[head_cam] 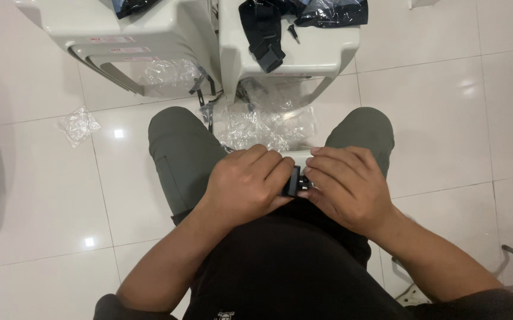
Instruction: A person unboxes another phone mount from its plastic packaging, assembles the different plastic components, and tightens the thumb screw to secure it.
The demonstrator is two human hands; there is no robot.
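left hand (247,184) and right hand (345,186) both pinch a small black buckle (294,181) over the lap; it looks mid-assembly, with clear plastic bags (268,124) already emptied on the floor.

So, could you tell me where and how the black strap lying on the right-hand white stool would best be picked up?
Probably at the wide black buckle end, which hangs near the front edge of the white stool. Coming from above and the front, fingers could pinch its flat faces; the rest of the black strap lies folded beside a plastic bag.
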